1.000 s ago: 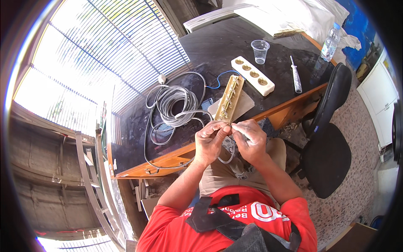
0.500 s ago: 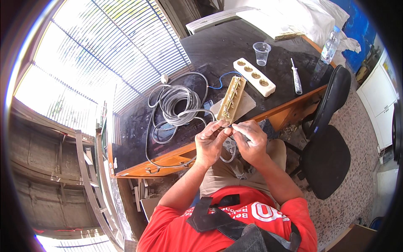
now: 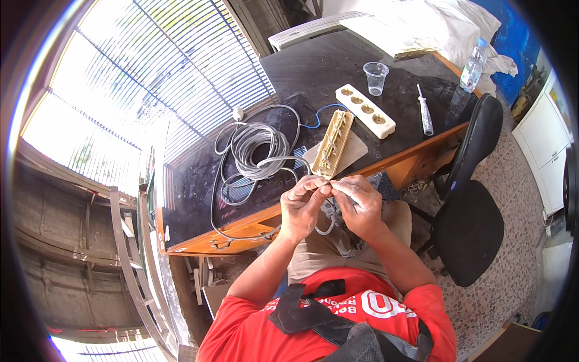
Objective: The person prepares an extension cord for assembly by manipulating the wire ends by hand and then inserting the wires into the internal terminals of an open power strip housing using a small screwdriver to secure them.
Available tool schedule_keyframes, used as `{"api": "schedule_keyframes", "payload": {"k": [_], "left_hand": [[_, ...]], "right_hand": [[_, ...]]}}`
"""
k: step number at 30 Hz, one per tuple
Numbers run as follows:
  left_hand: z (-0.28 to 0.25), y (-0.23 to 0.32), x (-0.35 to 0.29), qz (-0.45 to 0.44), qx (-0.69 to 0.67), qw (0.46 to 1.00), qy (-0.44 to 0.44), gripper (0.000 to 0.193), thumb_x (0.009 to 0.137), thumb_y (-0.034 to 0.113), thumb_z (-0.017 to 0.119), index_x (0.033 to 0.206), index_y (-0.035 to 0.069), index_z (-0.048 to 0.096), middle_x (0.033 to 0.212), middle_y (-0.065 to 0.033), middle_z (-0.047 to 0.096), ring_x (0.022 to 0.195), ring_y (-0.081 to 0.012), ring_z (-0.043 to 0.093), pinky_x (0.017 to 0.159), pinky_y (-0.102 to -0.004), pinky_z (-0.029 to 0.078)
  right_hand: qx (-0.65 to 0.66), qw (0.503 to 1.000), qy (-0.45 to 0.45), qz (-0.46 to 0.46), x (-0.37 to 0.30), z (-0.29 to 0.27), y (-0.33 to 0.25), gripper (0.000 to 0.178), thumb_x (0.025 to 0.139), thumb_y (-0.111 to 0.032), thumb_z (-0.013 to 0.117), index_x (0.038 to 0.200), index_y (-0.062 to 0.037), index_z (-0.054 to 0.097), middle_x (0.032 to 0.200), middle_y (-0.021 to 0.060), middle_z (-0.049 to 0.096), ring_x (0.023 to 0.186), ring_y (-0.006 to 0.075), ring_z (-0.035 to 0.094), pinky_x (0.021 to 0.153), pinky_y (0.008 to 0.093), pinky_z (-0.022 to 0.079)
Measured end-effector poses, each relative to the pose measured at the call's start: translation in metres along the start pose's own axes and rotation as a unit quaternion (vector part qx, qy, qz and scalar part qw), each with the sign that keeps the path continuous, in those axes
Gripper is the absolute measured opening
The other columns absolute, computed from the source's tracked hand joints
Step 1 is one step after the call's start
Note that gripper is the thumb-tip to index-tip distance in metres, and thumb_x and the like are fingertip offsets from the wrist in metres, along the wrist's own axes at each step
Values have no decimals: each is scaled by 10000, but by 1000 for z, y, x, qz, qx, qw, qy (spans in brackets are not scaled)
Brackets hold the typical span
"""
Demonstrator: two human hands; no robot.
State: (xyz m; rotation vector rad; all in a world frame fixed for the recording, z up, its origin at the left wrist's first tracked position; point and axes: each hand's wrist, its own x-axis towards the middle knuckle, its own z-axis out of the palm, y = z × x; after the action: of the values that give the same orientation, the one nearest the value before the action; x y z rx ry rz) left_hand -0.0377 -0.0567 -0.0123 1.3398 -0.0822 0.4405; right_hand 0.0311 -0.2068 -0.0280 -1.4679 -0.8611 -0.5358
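**Both hands pinching the grey cable end at the desk edge**

From the head camera I look down on a dark, black-topped desk with an orange wooden front edge (image 3: 199,238), standing beside a bright slatted window grille (image 3: 169,66) on a speckled stone floor.

My left hand (image 3: 301,208) and right hand (image 3: 357,208) meet just below the desk edge, above my lap. Their fingertips are pressed together, pinching the free end of a thin grey round cable (image 3: 256,148). What the very tip looks like I cannot tell; it is hidden between the fingers. A short loop of it hangs under the hands. From there the cable runs up onto the desk into a loose coil, its long axis leading away from me toward the window.

Just beyond the hands lies an opened beige socket-strip base with metal rails (image 3: 333,142), pointing away from me. Beside it lie a white four-socket cover (image 3: 365,110), a clear plastic cup (image 3: 376,77), a clear-handled screwdriver (image 3: 425,111) and a plastic water bottle (image 3: 473,65). A black office chair (image 3: 473,211) stands to my right.
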Motion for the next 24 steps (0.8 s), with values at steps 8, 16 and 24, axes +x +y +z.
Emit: {"api": "schedule_keyframes", "payload": {"k": [8,16,24], "left_hand": [[2,2,-1,-11,8,1000,-3,95,1051,16,699,1125,-33,734,1131,-69,679,1023,-137,672,926,-299,571],[8,-1,-2,-8,7,1000,12,121,1091,83,664,1169,-8,673,1106,-36,668,989,-105,659,900,-278,563],[12,-2,3,-26,-32,999,27,217,1076,70,682,1262,-37,646,1105,-40,680,962,-111,673,924,-309,593]], "right_hand": [[-12,1000,-2,-9,2,0,-2,264,858,94,795,1096,-18,777,975,132,749,883,306,733,763,390,583],[-23,1000,13,-1,9,2,-7,181,901,55,772,1069,0,733,991,155,750,899,342,740,773,404,588],[78,986,24,147,4,5,-3,109,993,-9,734,1091,34,709,983,133,744,872,206,733,766,342,577]]}}
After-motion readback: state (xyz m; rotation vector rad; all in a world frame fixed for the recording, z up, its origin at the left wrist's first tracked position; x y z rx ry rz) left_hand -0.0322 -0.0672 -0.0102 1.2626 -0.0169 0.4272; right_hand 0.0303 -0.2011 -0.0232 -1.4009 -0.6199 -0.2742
